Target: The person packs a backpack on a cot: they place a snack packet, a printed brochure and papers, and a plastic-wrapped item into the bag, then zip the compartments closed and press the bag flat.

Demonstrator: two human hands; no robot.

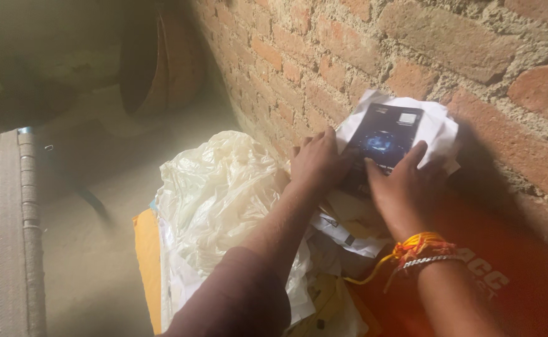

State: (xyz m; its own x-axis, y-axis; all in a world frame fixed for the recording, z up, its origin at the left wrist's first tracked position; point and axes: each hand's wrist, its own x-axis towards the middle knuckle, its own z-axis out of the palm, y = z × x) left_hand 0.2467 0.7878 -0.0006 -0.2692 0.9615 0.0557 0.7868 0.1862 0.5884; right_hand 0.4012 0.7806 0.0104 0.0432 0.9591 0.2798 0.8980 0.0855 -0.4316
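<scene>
- Nearest the camera: dark maroon sleeve (236, 299) on the left forearm, and bunched orange-yellow threads with a beaded band (425, 253) round the right wrist.
- Under the right forearm: orange-red bag (523, 287) with pale lettering, lying against the foot of the wall.
- Between the forearms: heap of loose white and yellow papers (342, 240), some printed, partly hidden.
- Left of the heap: crumpled whitish plastic sheet (224, 193), spread over a yellow cloth (146, 249) at the heap's left edge.
- Right hand (405, 187): palm down, fingers spread and loosely curled over the lower right edge of a dark glossy booklet (385, 136), thumb on its cover; touching, not clenched.
- Left hand (316, 163): knuckles up, fingers bent and pressed against the booklet's left edge.
- Booklet: on top of the heap, tilted, resting on white paper (433, 125) that leaned on the rough brick wall (361, 43).
- Farther left: woven grey cot surface (2, 224) beside bare floor (99, 262).
- Farthest: dark curved basket-like thing (155, 62) in shadow; kind impossible to tell.
</scene>
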